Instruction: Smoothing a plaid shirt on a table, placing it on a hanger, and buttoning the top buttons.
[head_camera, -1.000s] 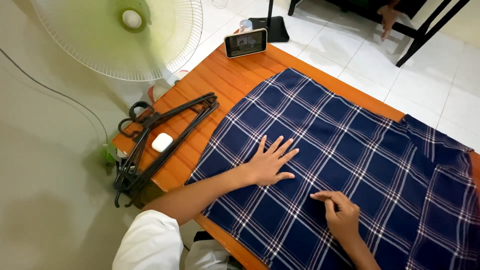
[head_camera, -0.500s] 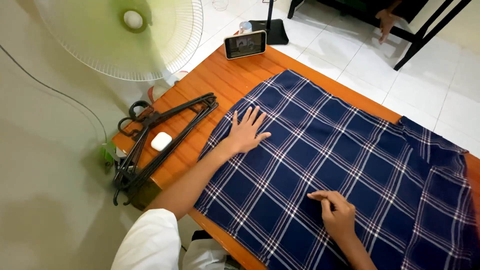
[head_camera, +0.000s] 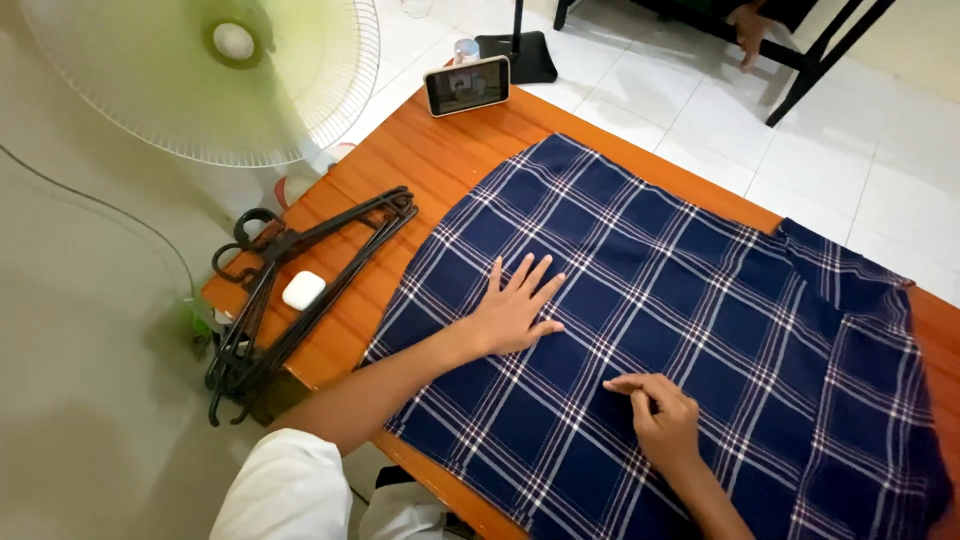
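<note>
Hangers: black hangers (head_camera: 290, 300) lie at 9 o'clock on the wooden table (head_camera: 440, 160), a small white case (head_camera: 303, 290) on them.
Left hand: left hand (head_camera: 515, 315) flat on the plaid cloth (head_camera: 700, 320), fingers spread open.
Right hand: right hand (head_camera: 662, 420) at 5 o'clock, fingers curled, pinching the cloth.
Cloth: spread across the table's middle.

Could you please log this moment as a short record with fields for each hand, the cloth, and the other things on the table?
left hand: flat, fingers spread, on the cloth
right hand: fingers curled, fingertips on the cloth
cloth: navy plaid, spread over the table
hangers: black, stacked at the table's left edge
small case: white, on the hangers
phone: propped at the far edge
</note>
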